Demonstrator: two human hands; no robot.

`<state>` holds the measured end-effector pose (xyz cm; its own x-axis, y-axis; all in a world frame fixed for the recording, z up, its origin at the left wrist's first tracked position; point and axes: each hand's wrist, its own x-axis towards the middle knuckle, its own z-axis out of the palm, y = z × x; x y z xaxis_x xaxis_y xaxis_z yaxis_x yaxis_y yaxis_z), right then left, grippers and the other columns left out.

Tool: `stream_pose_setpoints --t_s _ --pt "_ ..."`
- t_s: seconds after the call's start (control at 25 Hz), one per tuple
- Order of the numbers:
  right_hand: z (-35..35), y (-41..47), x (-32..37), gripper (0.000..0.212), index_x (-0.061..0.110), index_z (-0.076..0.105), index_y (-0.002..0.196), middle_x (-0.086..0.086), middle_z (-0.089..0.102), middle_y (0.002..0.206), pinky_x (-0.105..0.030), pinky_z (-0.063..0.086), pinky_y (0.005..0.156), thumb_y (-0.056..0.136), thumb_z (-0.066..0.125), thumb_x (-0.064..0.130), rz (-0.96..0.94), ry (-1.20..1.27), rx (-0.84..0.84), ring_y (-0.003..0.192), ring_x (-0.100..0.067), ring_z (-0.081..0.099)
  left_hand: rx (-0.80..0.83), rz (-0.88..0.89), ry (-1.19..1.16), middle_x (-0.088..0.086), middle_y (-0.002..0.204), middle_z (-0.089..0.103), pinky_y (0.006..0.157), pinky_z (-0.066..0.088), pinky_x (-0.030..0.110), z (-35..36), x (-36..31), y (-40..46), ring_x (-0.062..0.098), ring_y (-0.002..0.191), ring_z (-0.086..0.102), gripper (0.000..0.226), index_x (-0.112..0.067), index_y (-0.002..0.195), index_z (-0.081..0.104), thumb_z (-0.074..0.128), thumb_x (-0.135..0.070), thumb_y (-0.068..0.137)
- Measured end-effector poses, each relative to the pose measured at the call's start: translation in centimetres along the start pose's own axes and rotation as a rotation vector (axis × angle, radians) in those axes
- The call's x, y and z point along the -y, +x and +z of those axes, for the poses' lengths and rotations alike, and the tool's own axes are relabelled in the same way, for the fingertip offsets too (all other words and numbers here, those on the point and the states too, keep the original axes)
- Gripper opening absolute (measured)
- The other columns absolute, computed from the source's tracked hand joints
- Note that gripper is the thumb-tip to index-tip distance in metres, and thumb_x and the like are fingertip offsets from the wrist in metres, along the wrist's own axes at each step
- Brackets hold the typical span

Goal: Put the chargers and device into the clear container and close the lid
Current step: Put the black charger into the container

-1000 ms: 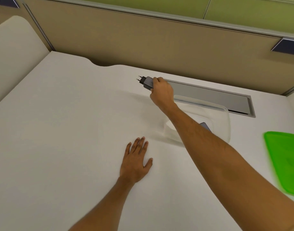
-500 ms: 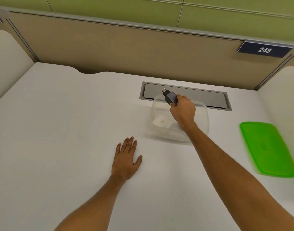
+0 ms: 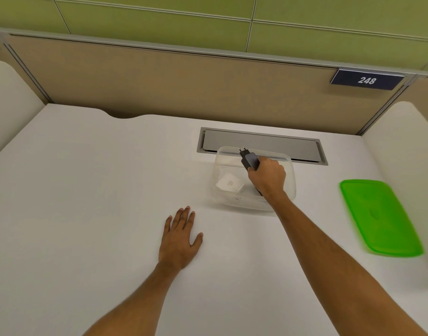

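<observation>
Left hand [image 3: 179, 236] is laid flat on the white desk [image 3: 87, 214], fingers spread, nothing grasped, nearer than the clear container [image 3: 254, 178] and to its left. Right hand [image 3: 267, 177] is held over the container's opening, fingers clenched around a black charger [image 3: 248, 159], prongs pointed away and up-left. A white charger [image 3: 229, 183] is seen lying inside the container at its left side. A dark item under the right hand is mostly hidden. The green lid [image 3: 380, 217] is laid right of the container, well apart. A grey cable hatch [image 3: 261, 144] is set just behind the container.
</observation>
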<state>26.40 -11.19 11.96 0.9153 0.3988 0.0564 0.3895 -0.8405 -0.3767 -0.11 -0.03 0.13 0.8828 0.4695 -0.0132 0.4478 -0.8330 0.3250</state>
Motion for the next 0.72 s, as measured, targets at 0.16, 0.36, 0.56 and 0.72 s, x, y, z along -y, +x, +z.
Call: stream_pose_setpoints --t_s 0.16,0.36,0.56,0.72 --pt "0.3 0.2 0.1 0.025 0.01 0.068 0.1 -0.009 0.073 0.094 -0.03 0.047 0.066 0.082 0.066 0.026 -0.023 -0.025 -0.003 0.082 -0.029 0.067 0.003 0.001 -0.001 -0.003 0.161 0.01 0.12 -0.003 0.036 -0.1 -0.1 0.1 0.01 0.146 -0.002 0.071 -0.02 0.151 0.018 0.021 -0.056 0.089" --pt "1.2 -0.3 -0.6 0.023 0.014 0.069 0.099 -0.007 0.073 0.089 -0.03 0.047 0.063 0.08 0.065 0.026 -0.101 -0.13 0.09 0.078 -0.028 0.065 0.001 -0.003 0.02 -0.003 0.161 0.01 0.119 -0.005 0.035 0.0 0.1 0.1 0.009 0.147 -0.002 0.071 -0.02 0.151 0.018 0.021 -0.056 0.09" --pt "1.8 1.1 -0.5 0.024 0.01 0.065 0.101 -0.011 0.07 0.093 -0.029 0.041 0.061 0.081 0.065 0.023 -0.061 -0.214 0.199 0.076 -0.027 0.057 -0.006 0.0 0.027 -0.002 0.16 0.013 0.119 -0.002 0.036 0.2 0.2 0.1 0.01 0.146 0.001 0.069 -0.02 0.15 0.021 0.026 -0.054 0.091" --pt "2.0 2.2 -0.3 0.027 0.01 0.063 0.107 -0.012 0.069 0.1 -0.033 0.047 0.068 0.087 0.064 0.028 -0.034 -0.224 0.235 0.087 -0.027 0.063 -0.009 -0.003 0.031 -0.003 0.16 0.014 0.119 -0.002 0.036 0.3 0.4 0.1 0.009 0.146 0.0 0.068 -0.02 0.15 0.021 0.026 -0.054 0.091"
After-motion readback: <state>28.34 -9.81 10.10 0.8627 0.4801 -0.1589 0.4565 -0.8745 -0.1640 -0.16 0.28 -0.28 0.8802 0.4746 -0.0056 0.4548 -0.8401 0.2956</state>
